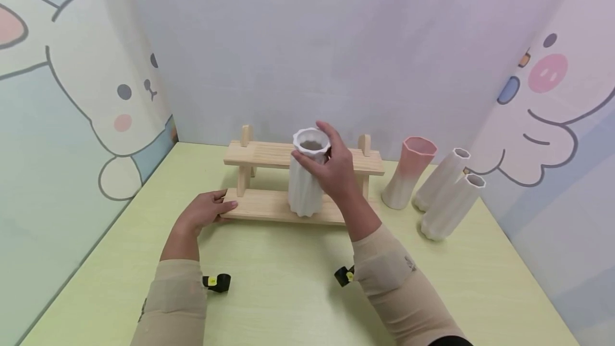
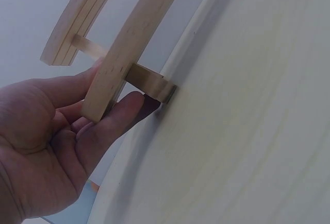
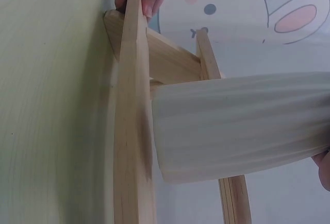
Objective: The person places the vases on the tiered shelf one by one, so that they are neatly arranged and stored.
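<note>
A two-tier wooden shelf [image 1: 261, 204] stands on the table near the back wall. My left hand [image 1: 204, 211] grips the left end of its lower board, thumb on top and fingers beneath, as the left wrist view shows on the board [image 2: 135, 38]. My right hand [image 1: 338, 171] holds a white ribbed vase [image 1: 304, 191] near its scalloped rim, thumb in front and fingers behind. The vase is upright at the middle of the lower board, in front of the upper one. In the right wrist view the vase's base [image 3: 170, 134] meets or nearly meets the board; I cannot tell which.
Right of the shelf stand a pink-and-white vase [image 1: 408, 172] and two narrow white vases [image 1: 442, 178] [image 1: 452, 208]. Behind is a pale wall [image 1: 307, 68] with cartoon animals on the side panels. The yellow-green table [image 1: 278, 282] spreads in front.
</note>
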The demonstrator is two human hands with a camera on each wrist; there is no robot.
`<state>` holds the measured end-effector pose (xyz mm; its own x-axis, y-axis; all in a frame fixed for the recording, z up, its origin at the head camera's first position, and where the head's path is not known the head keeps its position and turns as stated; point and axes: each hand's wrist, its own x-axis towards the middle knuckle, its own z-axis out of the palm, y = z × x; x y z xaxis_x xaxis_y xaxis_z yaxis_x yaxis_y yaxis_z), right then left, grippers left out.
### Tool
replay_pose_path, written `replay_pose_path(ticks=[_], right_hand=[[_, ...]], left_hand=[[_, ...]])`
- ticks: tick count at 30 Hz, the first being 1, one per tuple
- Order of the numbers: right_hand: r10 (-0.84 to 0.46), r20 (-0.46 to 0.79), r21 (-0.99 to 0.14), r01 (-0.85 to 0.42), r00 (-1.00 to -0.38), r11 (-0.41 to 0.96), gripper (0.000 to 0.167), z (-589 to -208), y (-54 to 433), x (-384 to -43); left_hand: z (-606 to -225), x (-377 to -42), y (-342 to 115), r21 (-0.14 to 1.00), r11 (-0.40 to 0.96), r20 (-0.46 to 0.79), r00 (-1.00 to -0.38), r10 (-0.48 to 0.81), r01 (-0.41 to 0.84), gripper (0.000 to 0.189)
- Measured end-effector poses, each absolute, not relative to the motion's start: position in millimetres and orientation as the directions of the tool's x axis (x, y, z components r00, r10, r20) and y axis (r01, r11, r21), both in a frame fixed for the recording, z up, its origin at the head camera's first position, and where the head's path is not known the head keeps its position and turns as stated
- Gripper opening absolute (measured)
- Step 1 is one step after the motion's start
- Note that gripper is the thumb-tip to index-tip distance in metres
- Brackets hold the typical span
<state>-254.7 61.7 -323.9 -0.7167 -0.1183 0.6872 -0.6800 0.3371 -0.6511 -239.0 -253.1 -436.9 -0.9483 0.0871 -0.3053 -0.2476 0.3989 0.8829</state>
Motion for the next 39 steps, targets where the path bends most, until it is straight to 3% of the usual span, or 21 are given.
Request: replay_pose_path(ticks=[17, 39], right_hand=[[-0.157, 0.723, -0.602, -0.725, -0.673, 0.335, 0.079, -322, 39, -256], [-0.175, 0.695, -0.619, -0.704, -0.697, 0.348, 0.079, -322, 8, -259]], left_hand=[[-437, -239, -253, 0.894, 0.374, -0.299, -0.951, 0.083, -0.248, 0.083], [-437, -239, -255, 0.896, 0.369, -0.299, -0.95, 0.089, -0.247, 0.083]])
